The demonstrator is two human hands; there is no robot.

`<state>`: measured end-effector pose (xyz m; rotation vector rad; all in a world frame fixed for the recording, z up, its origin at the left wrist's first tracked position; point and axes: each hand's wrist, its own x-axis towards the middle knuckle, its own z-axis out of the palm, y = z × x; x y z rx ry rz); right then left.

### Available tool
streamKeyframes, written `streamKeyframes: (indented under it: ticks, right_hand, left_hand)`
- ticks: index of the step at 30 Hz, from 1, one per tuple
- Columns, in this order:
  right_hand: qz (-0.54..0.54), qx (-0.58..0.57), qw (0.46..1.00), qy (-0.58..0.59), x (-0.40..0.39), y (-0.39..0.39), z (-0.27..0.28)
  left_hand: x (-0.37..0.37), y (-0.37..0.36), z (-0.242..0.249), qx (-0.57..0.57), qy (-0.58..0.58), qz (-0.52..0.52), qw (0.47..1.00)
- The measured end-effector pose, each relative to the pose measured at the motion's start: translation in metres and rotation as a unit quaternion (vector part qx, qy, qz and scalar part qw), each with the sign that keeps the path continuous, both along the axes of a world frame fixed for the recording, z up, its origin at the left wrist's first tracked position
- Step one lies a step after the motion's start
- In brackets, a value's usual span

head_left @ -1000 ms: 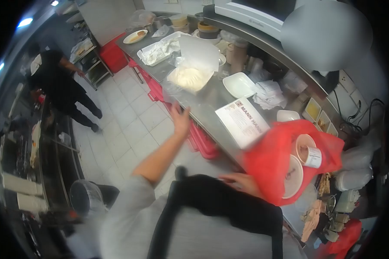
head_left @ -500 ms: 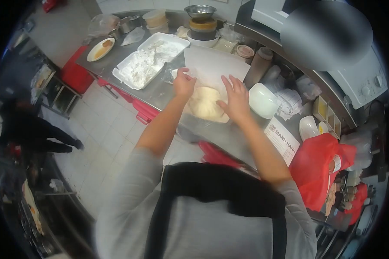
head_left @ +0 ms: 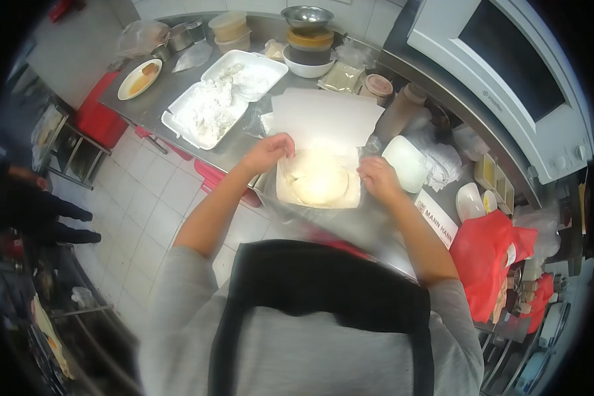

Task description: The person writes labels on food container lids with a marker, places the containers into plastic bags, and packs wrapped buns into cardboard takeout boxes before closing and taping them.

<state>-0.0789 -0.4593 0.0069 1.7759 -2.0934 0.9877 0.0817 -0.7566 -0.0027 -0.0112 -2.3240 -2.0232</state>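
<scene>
A white paper box (head_left: 323,119) stands on the steel counter before me, its lid folded back away from me. Inside it lies a pale, smooth, rounded mass that looks like dough (head_left: 322,187). My left hand (head_left: 269,153) is closed, its thumb and fingers pinching the box's far left corner near the lid. At the right side wall, my right hand (head_left: 379,178) has its fingertips closed on the box edge. Clear plastic wrap (head_left: 297,223) hangs over the counter's front edge below the box.
A foam container (head_left: 208,135) with white powder lies open to the left, beyond it an oval plate (head_left: 136,91). A white bowl (head_left: 406,162), a printed sheet (head_left: 435,216) and a red bag (head_left: 485,264) are at right. A microwave (head_left: 508,72) stands behind. A person (head_left: 36,208) is far left.
My right hand has moved from over the dough, fingers spread, to the box's right edge and closed. My left hand has moved slightly down and left. The box's near part now shows more fully.
</scene>
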Motion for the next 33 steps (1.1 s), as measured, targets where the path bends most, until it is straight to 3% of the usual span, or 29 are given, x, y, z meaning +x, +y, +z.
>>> streamKeyframes:
  ticks: [4,6,10,13,16,19,22,25,28,31,33]
  right_hand:
    - [-0.032,0.052,0.997,-0.053,-0.005,0.011,0.005]
    - [-0.045,0.063,0.997,-0.023,0.007,0.004,0.029]
    - [-0.080,0.072,0.994,-0.004,0.036,-0.027,0.044]
    - [-0.144,0.291,0.938,0.120,0.017,-0.035,0.029]
    - [-0.229,0.195,0.952,0.061,-0.006,-0.035,0.031]
    - [-0.262,0.006,0.963,0.066,0.002,-0.037,0.045]
    - [-0.192,-0.053,0.977,0.080,0.021,-0.042,0.052]
    - [-0.166,-0.108,0.980,-0.012,-0.009,-0.047,0.032]
    - [-0.169,-0.137,0.975,-0.049,-0.017,-0.049,0.040]
    - [-0.182,-0.190,0.960,-0.093,-0.005,-0.046,0.047]
    - [-0.181,-0.150,0.968,-0.092,0.015,-0.035,0.044]
  left_hand:
    - [0.007,0.007,0.003,-0.217,0.071,-0.023,0.973]
    - [0.013,0.031,0.026,-0.292,0.078,0.020,0.953]
    - [-0.001,0.017,0.009,-0.428,0.120,0.004,0.896]
    - [-0.011,0.017,0.017,-0.375,0.068,0.158,0.911]
    - [-0.017,0.011,0.016,-0.317,0.105,0.215,0.918]
    - [-0.023,0.011,0.013,-0.170,0.074,0.232,0.955]
    - [-0.035,0.009,0.012,-0.111,0.081,0.230,0.963]
    - [-0.041,0.005,0.020,0.007,0.167,0.214,0.962]
    - [-0.035,0.003,0.036,-0.114,0.078,0.251,0.958]
    - [-0.026,0.001,0.046,-0.114,0.086,0.209,0.968]
    - [-0.005,0.004,0.055,-0.161,0.081,0.143,0.973]
